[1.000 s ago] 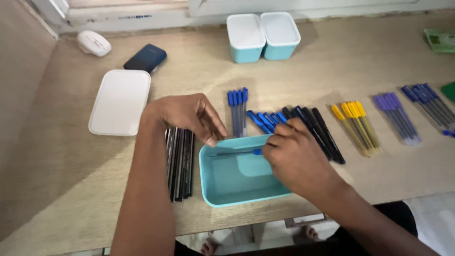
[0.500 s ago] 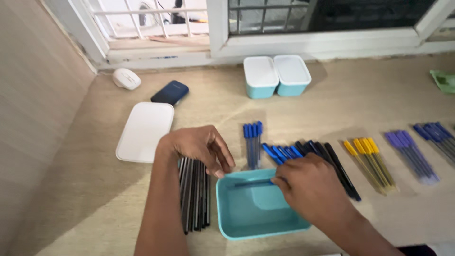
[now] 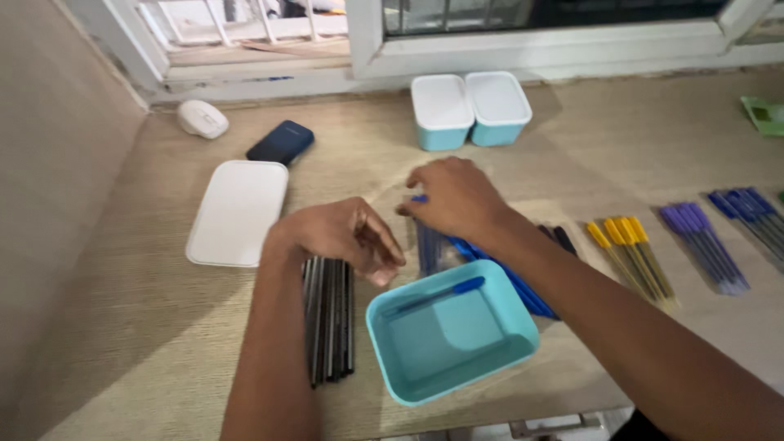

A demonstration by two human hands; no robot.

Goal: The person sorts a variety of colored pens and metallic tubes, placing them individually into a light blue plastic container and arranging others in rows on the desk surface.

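Broadly, a tan wooden tabletop (image 3: pixel 122 343) fills the frame, with a white window frame (image 3: pixel 523 45) along the upper edge. Left of centre lies a flat white rectangular lid (image 3: pixel 237 211), and below centre sits an open teal box (image 3: pixel 451 336), tilted slightly, with one blue-capped pen (image 3: pixel 433 296) lying slantwise inside it near its upper rim.

At upper centre two lidded teal boxes (image 3: pixel 471 108) stand side by side, touching. A row of black pens (image 3: pixel 329 314) lies just left of the open box.

The left hand (image 3: pixel 343 237) rests at centre over the top of the black pens, its fingers curled loosely with the thumb and fingertips near the box's upper left corner; whether they pinch anything cannot be told. The right hand (image 3: pixel 453 196) reaches above the box, fingers bent down onto the row of blue pens (image 3: pixel 433 245), touching their caps; a firm grip cannot be told.

Toward the right lie yellow pens (image 3: pixel 629 249), purple pens (image 3: pixel 702 245) and dark blue pens (image 3: pixel 755 216). At upper left sit a navy case (image 3: pixel 281 141) and a white mouse (image 3: pixel 202 118).
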